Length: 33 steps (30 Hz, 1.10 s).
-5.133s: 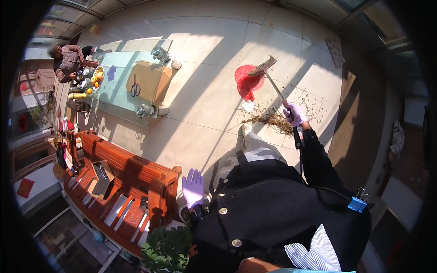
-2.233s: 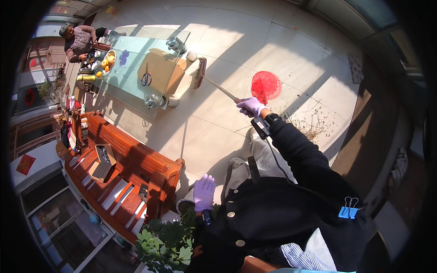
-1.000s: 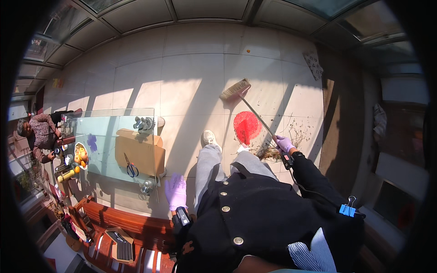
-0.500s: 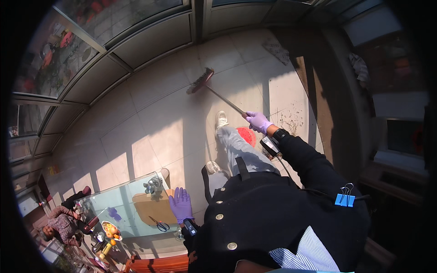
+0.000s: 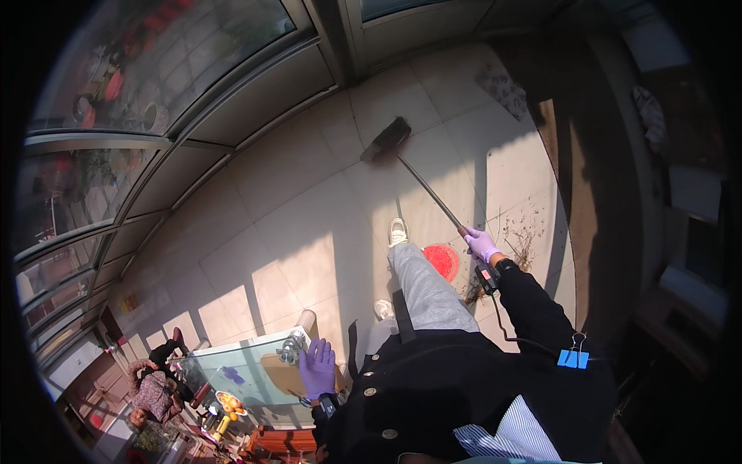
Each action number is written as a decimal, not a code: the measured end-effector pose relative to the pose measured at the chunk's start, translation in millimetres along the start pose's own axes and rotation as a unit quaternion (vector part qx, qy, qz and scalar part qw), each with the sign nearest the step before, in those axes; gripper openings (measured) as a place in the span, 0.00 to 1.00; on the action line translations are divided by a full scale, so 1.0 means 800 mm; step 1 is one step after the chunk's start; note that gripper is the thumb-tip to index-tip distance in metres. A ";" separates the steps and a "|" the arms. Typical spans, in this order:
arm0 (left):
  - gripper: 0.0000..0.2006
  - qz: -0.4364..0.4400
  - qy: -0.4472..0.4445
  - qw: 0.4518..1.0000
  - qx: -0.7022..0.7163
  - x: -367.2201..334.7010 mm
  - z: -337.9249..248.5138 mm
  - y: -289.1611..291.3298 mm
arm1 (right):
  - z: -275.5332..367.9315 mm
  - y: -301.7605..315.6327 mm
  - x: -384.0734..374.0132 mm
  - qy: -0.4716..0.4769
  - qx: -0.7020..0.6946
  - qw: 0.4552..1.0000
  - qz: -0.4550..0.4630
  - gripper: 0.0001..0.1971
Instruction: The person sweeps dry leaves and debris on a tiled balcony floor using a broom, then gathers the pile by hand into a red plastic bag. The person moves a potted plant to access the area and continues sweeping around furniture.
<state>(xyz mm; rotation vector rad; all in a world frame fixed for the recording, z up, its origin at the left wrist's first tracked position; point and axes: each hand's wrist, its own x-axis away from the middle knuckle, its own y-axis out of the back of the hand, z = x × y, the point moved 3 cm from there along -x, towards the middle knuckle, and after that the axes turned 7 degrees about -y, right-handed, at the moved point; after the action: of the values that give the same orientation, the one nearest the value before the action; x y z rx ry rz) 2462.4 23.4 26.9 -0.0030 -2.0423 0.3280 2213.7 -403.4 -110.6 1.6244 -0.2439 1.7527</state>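
Note:
My right hand wears a purple glove and is wrapped round the end of a broom's metal handle. The broom reaches away from me, its dark, wide bristle head out over the pale tiles; I cannot tell if the bristles touch the floor. In a matching glove, my left hand is spread and holds nothing, in front of a glass-topped table. Close by its fingers are a clear glass vessel and a brown board, partly covered by the hand.
Dry plant scraps lie on the tiles beyond a round red thing near my right leg. A patterned cloth lies by a dark floor strip. Behind the table, a person sits near a fruit bowl. Glazed panels line the left.
My view has turned, shifting the scene. The broom head sits farther right in view, my right hand still round the handle. My left hand now hides scissors seen before on the board.

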 end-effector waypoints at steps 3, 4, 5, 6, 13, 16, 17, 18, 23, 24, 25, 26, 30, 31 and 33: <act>0.28 0.053 0.021 0.998 -0.032 -0.037 0.003 -0.067 | -0.085 0.067 0.082 -0.113 -0.003 0.994 -0.012 0.22; 0.27 0.028 0.037 0.998 -0.040 -0.047 0.005 -0.082 | -0.092 0.085 0.104 -0.158 -0.019 0.987 -0.006 0.23; 0.27 0.084 0.038 0.995 -0.037 -0.055 0.005 -0.098 | -0.089 0.097 0.122 -0.161 -0.048 0.986 0.010 0.23; 0.27 0.068 0.053 0.996 -0.039 -0.062 0.008 -0.107 | -0.078 0.107 0.139 -0.127 -0.057 0.990 0.036 0.23; 0.27 0.077 0.043 0.996 -0.006 -0.083 -0.022 -0.133 | 0.050 0.053 0.159 0.073 0.102 0.987 0.098 0.23; 0.27 0.074 0.027 0.997 0.019 -0.085 -0.042 -0.124 | 0.151 -0.045 0.111 0.185 0.201 0.956 0.105 0.24; 0.27 0.070 0.021 0.997 0.024 -0.086 -0.051 -0.118 | 0.189 -0.089 0.097 0.234 0.266 0.928 0.115 0.24; 0.27 0.104 0.000 0.994 0.040 -0.084 -0.060 -0.114 | 0.227 -0.135 0.090 0.302 0.292 0.901 0.108 0.25; 0.27 0.062 -0.038 0.994 0.082 -0.079 -0.113 -0.060 | 0.363 -0.348 0.116 0.446 0.413 0.790 0.083 0.16; 0.28 0.010 -0.032 0.995 0.093 -0.081 -0.125 -0.046 | 0.385 -0.385 0.126 0.465 0.399 0.785 0.098 0.16; 0.27 -0.020 -0.030 0.994 0.102 -0.085 -0.139 -0.031 | 0.402 -0.420 0.132 0.437 0.412 0.793 0.100 0.16; 0.26 -0.050 -0.026 0.989 0.133 -0.091 -0.153 -0.018 | 0.423 -0.456 0.137 0.448 0.405 0.790 0.108 0.15; 0.26 -0.070 -0.055 0.983 0.162 -0.112 -0.215 0.035 | 0.505 -0.563 0.115 0.366 0.442 0.811 0.112 0.14; 0.26 -0.051 -0.077 0.982 0.165 -0.115 -0.232 0.047 | 0.522 -0.574 0.101 0.334 0.443 0.827 0.091 0.15; 0.26 -0.113 -0.070 0.974 0.182 -0.121 -0.263 0.072 | 0.544 -0.570 0.075 0.302 0.457 0.832 0.089 0.17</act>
<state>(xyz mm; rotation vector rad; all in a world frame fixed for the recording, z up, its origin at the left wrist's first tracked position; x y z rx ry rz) 2683.9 113.3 22.1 0.4873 -2.0676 0.5651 2839.3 -307.0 -123.0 1.5146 0.9052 2.6456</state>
